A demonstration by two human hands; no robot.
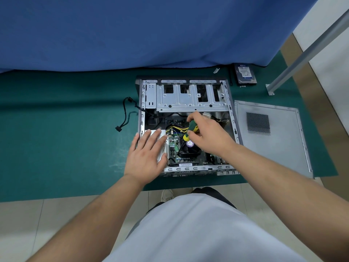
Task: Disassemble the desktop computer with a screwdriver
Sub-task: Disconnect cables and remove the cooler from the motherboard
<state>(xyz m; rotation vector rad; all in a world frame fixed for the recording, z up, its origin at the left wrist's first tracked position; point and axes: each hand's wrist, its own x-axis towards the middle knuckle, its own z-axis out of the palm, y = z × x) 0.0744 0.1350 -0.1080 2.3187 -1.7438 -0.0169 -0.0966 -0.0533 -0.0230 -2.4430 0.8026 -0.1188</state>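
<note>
While lying on its side on the green mat (56, 129), with the open side up: desktop computer case (186, 127), centred on the mat. Left of case: black cable (124, 118) trailing out over the mat, connector at its end. Left hand (146, 155): fingers straight and spread, palm down, resting on the pale power supply (161, 140) at the case's left edge. Inside case: motherboard (174, 146), yellow wiring (177, 128), CPU fan (188, 146) with purple label. Right hand (206, 132): fingers curled round green-and-yellow screwdriver (191, 129), handle gripped, lower end pointing down just above the fan. Empty drive cage (188, 95) at far end of case. Right of case: removed side panel (272, 135) flat on mat, touching the case edge. Far right, near blue cloth (151, 31): hard drive (245, 73), small screws (242, 86) just beside it.
</note>
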